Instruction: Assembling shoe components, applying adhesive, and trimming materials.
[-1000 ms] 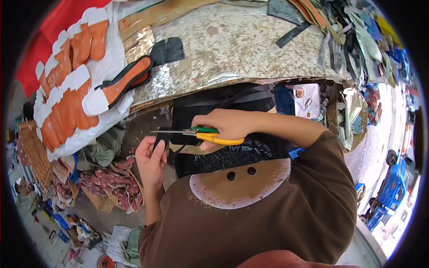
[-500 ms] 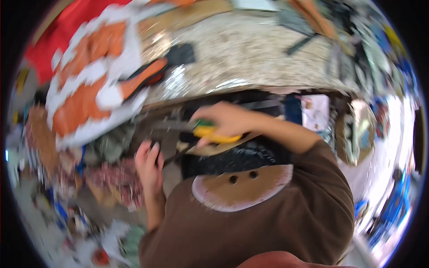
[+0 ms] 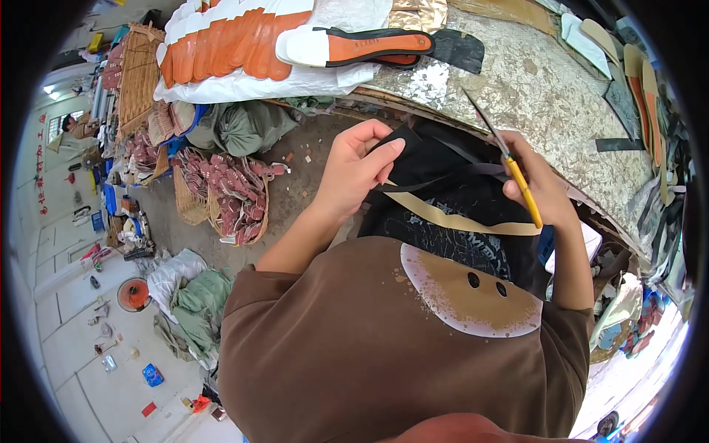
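My left hand point(image 3: 353, 168) pinches a black piece of sheet material point(image 3: 405, 153) between thumb and fingers, above my lap. My right hand point(image 3: 543, 181) is closed round yellow-handled scissors point(image 3: 523, 190), whose blades point up and away over the edge of the bench. A thin dark strip point(image 3: 461, 173) runs from near the left hand toward the right one; whether the right fingers grip it too is unclear. Across my dark-clothed lap lies a tan strip point(image 3: 458, 220). The scissors' blades are apart from the black piece.
Ahead is a worn workbench point(image 3: 532, 88), with orange-and-white insoles point(image 3: 377, 48) and a black scrap point(image 3: 458, 50) on it. More insoles point(image 3: 641, 96) and scraps lie at its right. Bundled reddish pieces point(image 3: 229, 184) and a green sack point(image 3: 247, 129) stand on the floor at left.
The view has swung leftward and sharpened. My right hand, with the scissors, has moved away from the left hand to the right. My left hand has come up, pinching the black piece.
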A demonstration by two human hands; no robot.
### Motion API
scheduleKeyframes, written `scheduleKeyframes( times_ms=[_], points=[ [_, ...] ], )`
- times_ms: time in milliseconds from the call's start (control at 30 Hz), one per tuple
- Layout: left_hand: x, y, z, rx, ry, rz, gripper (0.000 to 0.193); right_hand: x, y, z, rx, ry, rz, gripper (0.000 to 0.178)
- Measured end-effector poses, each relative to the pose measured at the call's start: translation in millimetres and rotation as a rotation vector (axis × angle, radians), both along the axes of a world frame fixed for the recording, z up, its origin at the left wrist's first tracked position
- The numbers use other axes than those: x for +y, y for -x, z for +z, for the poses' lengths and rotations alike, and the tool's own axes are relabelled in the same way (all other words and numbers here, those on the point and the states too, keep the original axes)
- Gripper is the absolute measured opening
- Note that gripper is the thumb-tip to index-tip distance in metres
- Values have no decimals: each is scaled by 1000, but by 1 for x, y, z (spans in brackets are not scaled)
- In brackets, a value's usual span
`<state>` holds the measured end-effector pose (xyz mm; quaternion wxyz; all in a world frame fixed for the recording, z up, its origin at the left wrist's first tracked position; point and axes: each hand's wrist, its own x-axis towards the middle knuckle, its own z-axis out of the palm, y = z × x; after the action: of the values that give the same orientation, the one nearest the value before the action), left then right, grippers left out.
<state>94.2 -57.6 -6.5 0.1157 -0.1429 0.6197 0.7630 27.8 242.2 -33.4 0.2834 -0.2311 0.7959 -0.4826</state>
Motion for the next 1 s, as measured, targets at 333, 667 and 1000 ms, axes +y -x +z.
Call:
scheduleKeyframes(
  times_ms=[333, 667, 1000],
  points=[
    [16, 7, 6, -15, -31, -94, 9, -41, -20, -9, -118, 181, 102, 97],
    [9, -3, 3, -41, -47, -64, 9, -50, -24, -14, -124, 169, 117, 92],
    [-23, -12, 2, -59, 10, -79, 10, -31, -13, -23, -122, 304, -115, 76]
  ],
)
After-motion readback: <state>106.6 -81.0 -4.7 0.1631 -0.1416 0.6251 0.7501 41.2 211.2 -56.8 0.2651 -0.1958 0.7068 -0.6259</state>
